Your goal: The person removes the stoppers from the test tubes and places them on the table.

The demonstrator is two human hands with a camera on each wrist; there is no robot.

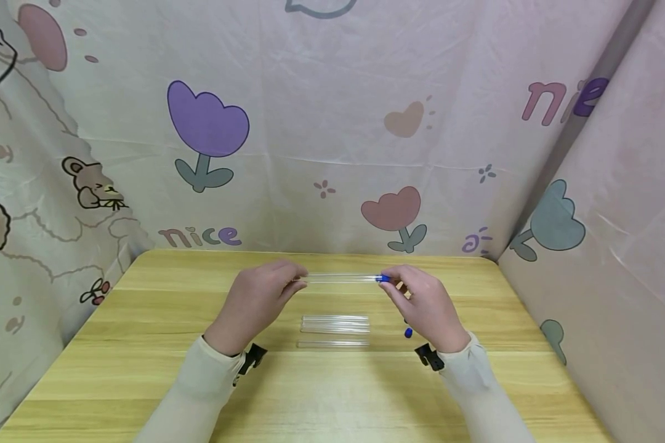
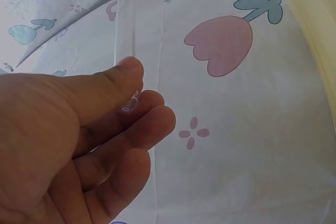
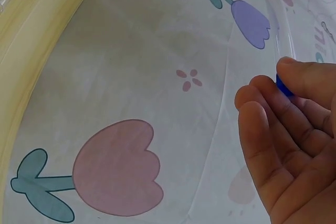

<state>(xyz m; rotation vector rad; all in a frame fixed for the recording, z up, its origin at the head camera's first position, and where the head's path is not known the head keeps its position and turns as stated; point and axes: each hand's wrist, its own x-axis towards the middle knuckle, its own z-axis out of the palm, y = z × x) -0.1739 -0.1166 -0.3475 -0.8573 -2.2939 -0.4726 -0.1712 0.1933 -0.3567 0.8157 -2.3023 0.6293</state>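
Note:
A clear test tube (image 1: 340,279) is held level above the table between both hands. My left hand (image 1: 263,295) pinches its rounded end between thumb and fingers, which the left wrist view shows closely. At the other end sits a blue cap (image 1: 384,279), pinched by the thumb and fingers of my right hand (image 1: 421,298). In the right wrist view the blue cap (image 3: 284,85) is partly hidden behind the thumb and fingers. Below the held tube, several clear tubes (image 1: 335,323) lie side by side on the table, with one separate tube (image 1: 332,344) nearer me.
A loose blue cap (image 1: 408,333) lies on the wooden table (image 1: 332,400) beside my right wrist; something dark just above it is mostly hidden by the hand. A printed curtain (image 1: 321,123) hangs behind the table and along both sides.

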